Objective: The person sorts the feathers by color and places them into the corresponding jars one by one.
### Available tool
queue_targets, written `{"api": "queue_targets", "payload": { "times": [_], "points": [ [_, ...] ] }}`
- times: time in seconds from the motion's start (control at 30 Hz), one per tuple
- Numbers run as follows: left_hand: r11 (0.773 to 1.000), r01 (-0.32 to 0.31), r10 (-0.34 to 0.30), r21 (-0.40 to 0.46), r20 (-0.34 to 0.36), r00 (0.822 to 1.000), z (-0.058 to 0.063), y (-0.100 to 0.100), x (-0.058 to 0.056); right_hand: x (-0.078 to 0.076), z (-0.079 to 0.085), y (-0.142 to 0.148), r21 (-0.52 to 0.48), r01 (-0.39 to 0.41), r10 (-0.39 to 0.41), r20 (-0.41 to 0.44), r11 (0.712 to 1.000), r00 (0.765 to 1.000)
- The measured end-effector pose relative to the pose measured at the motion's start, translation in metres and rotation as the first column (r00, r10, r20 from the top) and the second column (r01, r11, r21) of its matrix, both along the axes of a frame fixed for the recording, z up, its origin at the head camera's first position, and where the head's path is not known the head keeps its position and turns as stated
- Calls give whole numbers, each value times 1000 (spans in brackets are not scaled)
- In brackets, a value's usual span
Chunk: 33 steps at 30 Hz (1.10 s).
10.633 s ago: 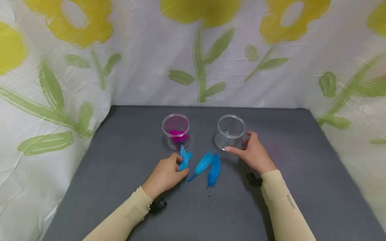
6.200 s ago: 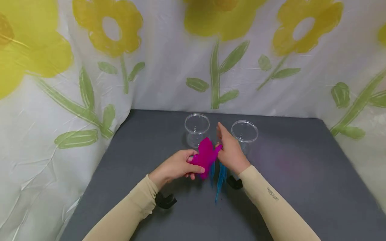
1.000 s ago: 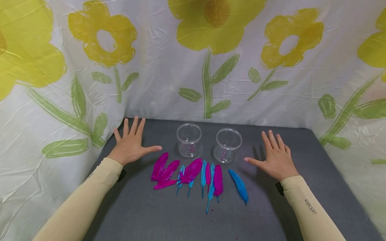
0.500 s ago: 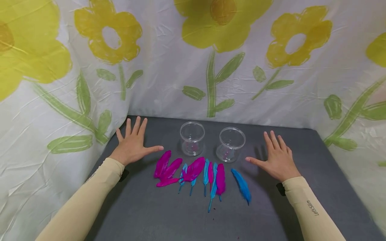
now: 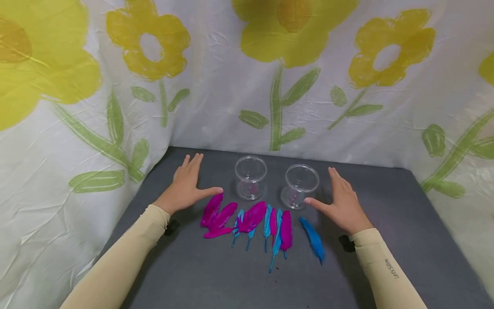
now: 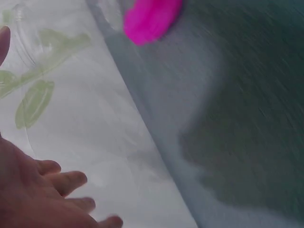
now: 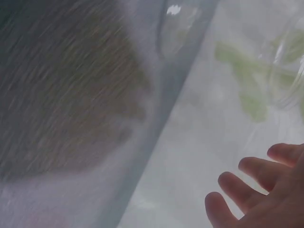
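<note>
My left hand (image 5: 184,185) hovers left of the cups, fingers straight and thumb pointing inward above a magenta feather (image 5: 211,211). On the other side, my right hand (image 5: 341,204) is likewise spread, its thumb tip at the edge of the right clear plastic cup (image 5: 302,180); contact cannot be told. A second clear cup (image 5: 251,178) stands to its left. In front of both cups lies a loose row of magenta and blue feathers, some overlapping, with one blue feather (image 5: 313,240) apart on the right. Neither hand holds anything. The left wrist view shows the left fingers (image 6: 66,183) extended.
A dark grey tabletop (image 5: 239,283) carries everything. Behind and beside it hangs a white sheet (image 5: 216,98) painted with yellow flowers. Small dark specks (image 5: 276,268) lie in front of the feathers.
Magenta feathers, earlier in the left cup and then in the left hand, now lie spread among blue ones. Within the last half second both hands have moved inward toward the cups.
</note>
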<state>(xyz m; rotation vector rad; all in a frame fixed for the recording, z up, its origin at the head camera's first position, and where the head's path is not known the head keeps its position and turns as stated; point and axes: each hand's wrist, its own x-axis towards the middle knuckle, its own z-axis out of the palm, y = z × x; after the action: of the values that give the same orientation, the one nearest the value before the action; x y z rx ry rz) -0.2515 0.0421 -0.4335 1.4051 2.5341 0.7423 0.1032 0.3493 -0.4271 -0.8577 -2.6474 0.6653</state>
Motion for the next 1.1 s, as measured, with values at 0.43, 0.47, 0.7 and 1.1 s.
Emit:
{"api": "queue_targets", "payload": {
  "times": [0.43,0.47,0.7,1.1],
  "points": [
    [981,107,-150,162,280,948,-8,64,21,-8,19,-47,24,-38,40,-125,999,991],
    [979,112,-158,169,289,944,-9,67,21,-8,20,-50,25,-43,46,-129,999,991],
    [968,139,-205,209,336,919,-13,82,24,-15,28,-72,71,-85,95,-154,994,984],
    [951,215,-286,220,374,882,-11,85,18,-49,31,-120,211,-215,257,-195,954,947]
  ]
}}
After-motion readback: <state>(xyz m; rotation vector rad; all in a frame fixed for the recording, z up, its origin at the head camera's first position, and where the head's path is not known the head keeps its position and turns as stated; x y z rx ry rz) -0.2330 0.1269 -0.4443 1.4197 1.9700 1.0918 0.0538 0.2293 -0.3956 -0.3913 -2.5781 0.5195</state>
